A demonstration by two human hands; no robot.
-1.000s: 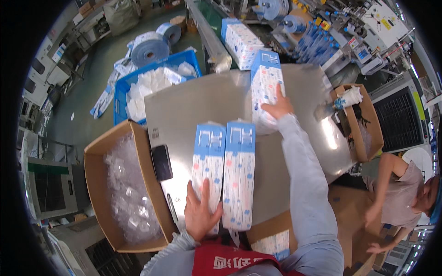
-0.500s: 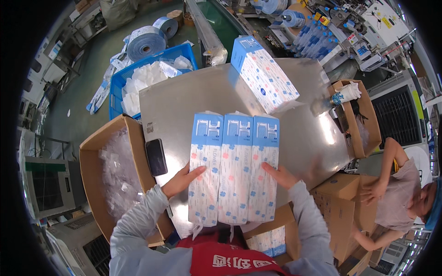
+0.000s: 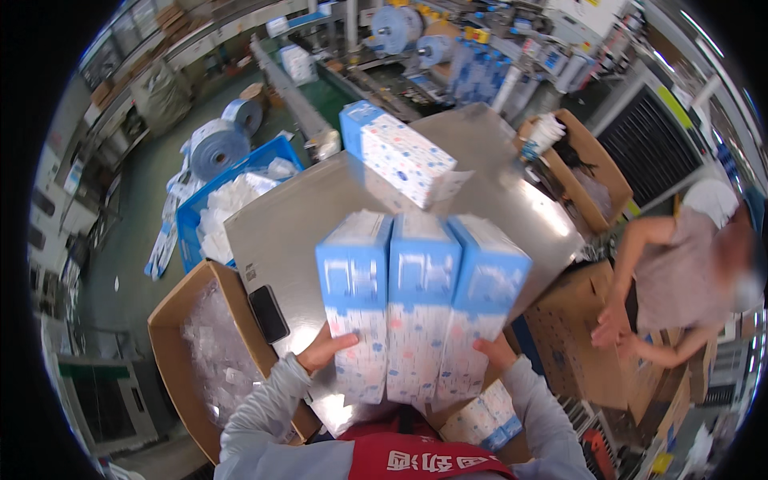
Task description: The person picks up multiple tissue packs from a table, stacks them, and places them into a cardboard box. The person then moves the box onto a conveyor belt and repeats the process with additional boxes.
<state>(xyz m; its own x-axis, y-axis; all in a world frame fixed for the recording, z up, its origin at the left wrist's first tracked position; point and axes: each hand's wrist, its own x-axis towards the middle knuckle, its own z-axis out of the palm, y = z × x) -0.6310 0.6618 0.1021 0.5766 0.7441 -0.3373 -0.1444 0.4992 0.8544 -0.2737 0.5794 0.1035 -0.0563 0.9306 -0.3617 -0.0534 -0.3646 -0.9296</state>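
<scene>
Three long tissue packs (image 3: 418, 320), white with a coloured print and blue ends, stand side by side in front of me. They are tilted so that their blue ends face up and away, and small gaps part them at the top. My left hand (image 3: 326, 350) presses the outer side of the left pack, its thumb on the front. On the right pack's outer side, my right hand (image 3: 498, 352) presses the same way. Both hands squeeze the row between them; the fingers behind are hidden. Another similar pack (image 3: 404, 160) lies farther back on the metal table (image 3: 292, 220).
A phone (image 3: 268, 314) lies at the table's left edge, beside a carton (image 3: 172, 320) of clear plastic. A blue crate (image 3: 188, 232) stands behind it. Below my right arm, more packs (image 3: 484, 416) sit low down. At the right a person (image 3: 680, 272) stands by open cartons (image 3: 572, 344).
The three packs have tipped up, their blue ends now rising toward me and spreading apart slightly. Both hands stayed on them. The view has shifted, and the other person's hands have come together.
</scene>
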